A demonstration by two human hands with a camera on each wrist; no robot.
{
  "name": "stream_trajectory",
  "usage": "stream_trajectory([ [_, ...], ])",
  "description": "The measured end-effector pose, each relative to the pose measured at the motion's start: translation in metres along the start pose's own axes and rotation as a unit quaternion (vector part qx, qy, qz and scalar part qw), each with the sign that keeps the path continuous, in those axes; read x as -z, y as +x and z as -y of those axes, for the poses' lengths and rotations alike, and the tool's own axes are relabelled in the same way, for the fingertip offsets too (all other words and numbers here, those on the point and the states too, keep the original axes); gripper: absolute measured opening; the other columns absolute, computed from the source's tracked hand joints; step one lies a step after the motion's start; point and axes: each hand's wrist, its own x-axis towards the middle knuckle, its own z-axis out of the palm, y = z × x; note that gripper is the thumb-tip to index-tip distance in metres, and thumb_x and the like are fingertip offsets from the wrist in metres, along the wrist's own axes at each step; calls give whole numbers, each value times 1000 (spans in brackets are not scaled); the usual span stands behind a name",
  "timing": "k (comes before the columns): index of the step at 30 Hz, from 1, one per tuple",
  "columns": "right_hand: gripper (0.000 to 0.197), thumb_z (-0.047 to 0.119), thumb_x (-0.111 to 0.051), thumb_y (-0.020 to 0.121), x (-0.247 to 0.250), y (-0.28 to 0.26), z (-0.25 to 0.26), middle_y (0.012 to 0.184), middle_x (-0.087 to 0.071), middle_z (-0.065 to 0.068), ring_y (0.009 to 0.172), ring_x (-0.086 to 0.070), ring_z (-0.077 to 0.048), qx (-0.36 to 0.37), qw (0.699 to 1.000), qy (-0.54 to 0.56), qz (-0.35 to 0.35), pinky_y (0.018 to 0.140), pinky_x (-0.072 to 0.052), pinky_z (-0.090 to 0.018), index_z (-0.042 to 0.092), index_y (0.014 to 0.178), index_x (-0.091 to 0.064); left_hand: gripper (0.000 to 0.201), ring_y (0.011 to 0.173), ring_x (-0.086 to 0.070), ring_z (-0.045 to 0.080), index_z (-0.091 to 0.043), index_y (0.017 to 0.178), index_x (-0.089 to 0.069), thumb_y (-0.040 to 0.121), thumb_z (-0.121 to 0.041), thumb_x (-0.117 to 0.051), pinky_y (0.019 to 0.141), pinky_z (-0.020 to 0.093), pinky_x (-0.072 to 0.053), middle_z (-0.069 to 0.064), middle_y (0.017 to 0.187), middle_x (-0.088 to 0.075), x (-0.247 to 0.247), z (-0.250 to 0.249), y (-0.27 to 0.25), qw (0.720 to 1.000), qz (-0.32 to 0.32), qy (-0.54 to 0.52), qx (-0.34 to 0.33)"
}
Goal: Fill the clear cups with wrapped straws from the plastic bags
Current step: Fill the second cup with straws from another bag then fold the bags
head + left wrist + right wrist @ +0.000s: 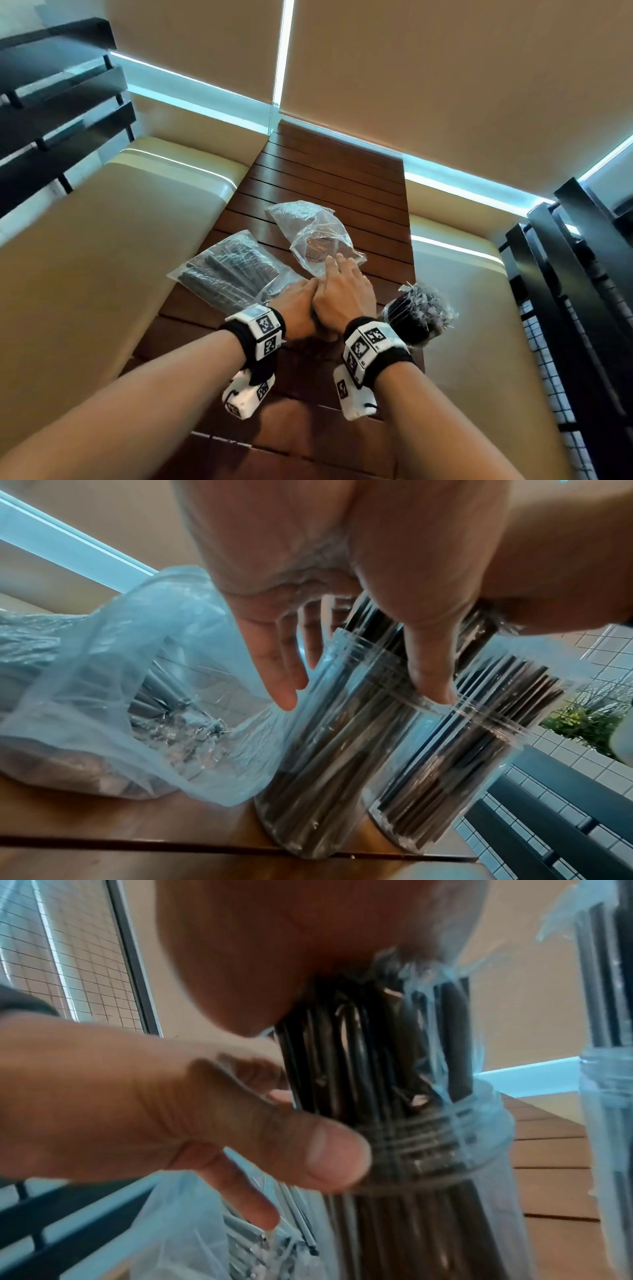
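Two clear cups packed with dark wrapped straws stand side by side on the slatted wooden table (pixel 325 178). My hands hide the left cup (pixel 308 764) in the head view; the right cup (pixel 418 318) stands free. My right hand (pixel 342 291) lies flat, fingers straight, its palm pressing on the straw tops (pixel 359 1031) of the left cup. My left hand (pixel 298 301) is beside it, with its thumb (pixel 431 680) on the cup's ribbed rim and its fingers (pixel 284 685) straight down the far side. A plastic bag with black straws (pixel 226 270) lies to the left.
A crumpled, nearly empty clear bag (pixel 315 236) lies on the table beyond my hands. Beige cushioned benches (pixel 120 257) flank the table on both sides. Dark railings (pixel 565 274) stand at the right and left edges. Window blinds close off the far end.
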Motion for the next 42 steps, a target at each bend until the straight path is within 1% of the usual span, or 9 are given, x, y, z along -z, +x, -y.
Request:
stream_trajectory([
  [5,60,45,-21,101,9,9,1,162,-17,-3,150,-9,-22,2,1000,12,-20,120,-11,-47,17,154,-20,101,111,-57,17,-32,134,-38,47,-67,-75,96,37,-50,-6,122,-57,-7,3,2,999,-24,20,7],
  [9,57,42,-21,101,1,4,-2,159,-26,-5,148,-16,-23,6,1000,-15,4,119,-14,-47,20,153,-26,65,109,-58,24,-19,127,-45,69,-31,-69,94,38,-50,3,121,-56,3,-2,-2,998,-25,65,-2],
  [12,58,49,-22,100,6,5,0,158,-26,-8,148,-16,-26,-1,999,-32,-2,117,-12,-52,23,150,-30,54,97,-58,25,-19,123,-42,76,-26,-68,84,40,-53,4,118,-41,20,-2,-11,977,-134,168,10],
  [17,25,35,-48,87,16,-7,27,103,-61,0,100,-53,-20,175,965,-58,-188,88,-43,-38,21,100,-64,64,108,-53,28,-21,123,-40,73,-42,-74,92,44,-47,7,123,-44,50,29,-13,954,-103,234,155],
  [20,19,22,-50,86,5,-3,44,85,-65,-4,77,-60,-24,211,977,3,9,72,-54,-37,14,83,-67,13,103,-60,28,-21,102,-52,89,-23,-55,81,37,-49,8,113,-61,64,41,-16,970,-81,155,170],
  [23,24,12,-49,80,-20,7,55,99,-69,-14,93,-63,-34,147,978,4,147,79,-52,-35,8,93,-69,11,97,-61,26,-21,97,-59,91,-15,-52,74,32,-46,4,101,-63,74,44,-23,975,-122,131,128],
  [29,33,21,-40,100,-52,22,82,131,-58,-11,121,-53,-28,50,984,56,165,100,-40,-35,8,124,-57,27,87,-57,21,-17,105,-62,80,-5,-60,75,32,-47,-5,92,-46,90,43,-45,989,-99,113,1],
  [37,35,11,-40,102,-75,29,94,136,-53,-16,123,-51,-26,-20,953,46,300,100,-39,-30,4,134,-51,35,84,-58,21,-19,103,-64,81,5,-53,74,33,-50,-6,94,-46,99,49,-66,988,-98,117,0],
  [42,36,12,-43,100,-80,32,97,138,-51,-18,128,-48,-30,-14,958,30,285,103,-37,-34,1,135,-50,33,81,-48,12,-19,105,-63,84,4,-53,70,22,-36,-7,98,-47,104,51,-68,987,-114,112,19],
])
